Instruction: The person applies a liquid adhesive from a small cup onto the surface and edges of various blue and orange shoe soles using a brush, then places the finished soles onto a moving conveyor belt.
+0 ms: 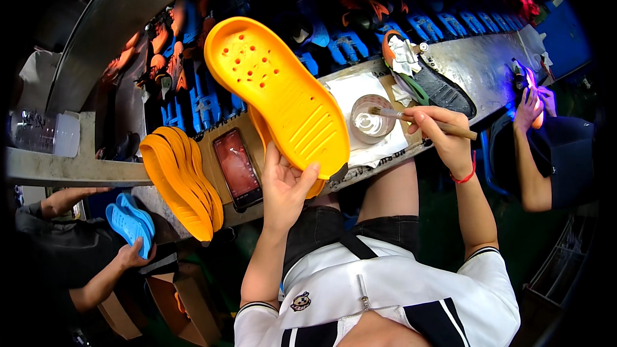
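Observation:
My left hand (285, 183) grips the heel end of a yellow shoe sole (276, 93), thumb on top. The sole has small holes at its toe end and ridges near the heel; another yellow piece shows beneath it, mostly hidden. Between the fingers of my right hand (443, 138) is a wooden-handled brush (459, 130). Its tip lies over the rim of a clear cup (364, 133) with a little liquid in it. White paper (376, 157) lies under the cup. Left of my left hand, a nested stack of yellow soles (177, 177) leans at the bench edge.
A phone (236, 168) lies on cardboard beside the yellow stack. A dark sole with paper on it (437, 80) sits right of the cup. Beyond runs a line of blue racks (347, 46). At left a co-worker's hand (134, 254) holds blue soles (130, 220); another person (565, 160) works at right.

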### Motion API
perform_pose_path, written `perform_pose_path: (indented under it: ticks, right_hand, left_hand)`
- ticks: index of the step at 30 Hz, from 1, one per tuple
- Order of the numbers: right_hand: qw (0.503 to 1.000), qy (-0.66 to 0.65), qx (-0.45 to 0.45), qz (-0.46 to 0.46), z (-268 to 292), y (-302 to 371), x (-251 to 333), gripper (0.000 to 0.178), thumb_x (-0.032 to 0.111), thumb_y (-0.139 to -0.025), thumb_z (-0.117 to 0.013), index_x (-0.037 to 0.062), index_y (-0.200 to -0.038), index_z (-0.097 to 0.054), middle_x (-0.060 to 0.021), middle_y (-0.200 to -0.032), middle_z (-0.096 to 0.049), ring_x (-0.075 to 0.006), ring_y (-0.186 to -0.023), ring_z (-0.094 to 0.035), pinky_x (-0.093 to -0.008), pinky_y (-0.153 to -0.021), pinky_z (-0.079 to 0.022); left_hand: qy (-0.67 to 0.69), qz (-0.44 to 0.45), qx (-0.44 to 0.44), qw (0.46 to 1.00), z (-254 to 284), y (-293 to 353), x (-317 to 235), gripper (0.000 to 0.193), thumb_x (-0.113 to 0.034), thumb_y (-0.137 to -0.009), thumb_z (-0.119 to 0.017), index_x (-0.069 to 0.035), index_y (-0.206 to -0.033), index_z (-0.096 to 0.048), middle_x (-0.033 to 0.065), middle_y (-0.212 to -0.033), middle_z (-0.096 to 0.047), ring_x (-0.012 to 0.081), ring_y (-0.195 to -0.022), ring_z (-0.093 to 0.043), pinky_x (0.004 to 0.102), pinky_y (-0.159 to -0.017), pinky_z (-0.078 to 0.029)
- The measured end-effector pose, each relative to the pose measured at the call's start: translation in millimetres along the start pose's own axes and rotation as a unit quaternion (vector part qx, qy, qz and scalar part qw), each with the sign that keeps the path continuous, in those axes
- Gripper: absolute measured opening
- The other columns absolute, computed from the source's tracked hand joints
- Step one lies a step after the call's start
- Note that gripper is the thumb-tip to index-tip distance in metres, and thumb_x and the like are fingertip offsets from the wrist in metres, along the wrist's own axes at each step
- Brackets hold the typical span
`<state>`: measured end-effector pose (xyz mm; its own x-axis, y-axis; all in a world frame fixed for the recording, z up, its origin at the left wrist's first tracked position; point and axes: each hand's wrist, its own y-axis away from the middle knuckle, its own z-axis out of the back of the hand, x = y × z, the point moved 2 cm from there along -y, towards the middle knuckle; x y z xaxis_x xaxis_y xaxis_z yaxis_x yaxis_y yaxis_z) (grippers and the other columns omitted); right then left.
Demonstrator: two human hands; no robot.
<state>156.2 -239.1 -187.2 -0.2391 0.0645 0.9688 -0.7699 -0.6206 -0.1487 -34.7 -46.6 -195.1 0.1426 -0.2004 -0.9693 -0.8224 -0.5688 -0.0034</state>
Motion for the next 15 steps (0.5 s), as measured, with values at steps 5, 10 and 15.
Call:
perform_pose_path:
  ticks: [5,10,15]
  right_hand:
    - [0.999,0.015,0.026,-0.023,4.3,6.5,-6.4,0.019,0.008,-0.091,-0.057,-0.0036,-0.096,-0.071,-0.0076,-0.074,-0.07,-0.0085,-0.066,-0.063,-0.0202,-0.059,-0.047]
    - [0.995,-0.087,0.046,-0.024,-7.5,28.9,27.7,0.022,0.009,-0.092,-0.054,-0.0042,-0.093,-0.072,-0.0123,-0.078,-0.07,-0.0121,-0.065,-0.067,-0.0197,-0.051,-0.045]
    - [0.995,-0.035,0.086,0.03,-29.8,33.1,29.8,0.016,0.003,-0.087,-0.058,-0.0018,-0.09,-0.073,-0.0113,-0.072,-0.07,-0.0138,-0.062,-0.067,-0.0217,-0.056,-0.05]
  left_hand:
    - [-0.023,-0.023,-0.005,0.999,-8.3,-5.9,1.3,0.049,0.007,-0.086,-0.059,0.002,-0.129,-0.034,0.0141,-0.115,-0.057,0.0189,-0.103,-0.061,0.0299,-0.089,-0.051]
    - [-0.053,-0.042,-0.037,0.997,-12.9,-4.5,3.2,0.051,0.007,-0.087,-0.058,0.002,-0.131,-0.032,0.0145,-0.113,-0.057,0.0193,-0.103,-0.061,0.0293,-0.088,-0.052]
    - [-0.059,-0.044,-0.033,0.997,-18.4,-3.4,2.8,0.052,0.006,-0.087,-0.058,0.003,-0.132,-0.032,0.0145,-0.112,-0.057,0.0188,-0.101,-0.062,0.029,-0.086,-0.053]
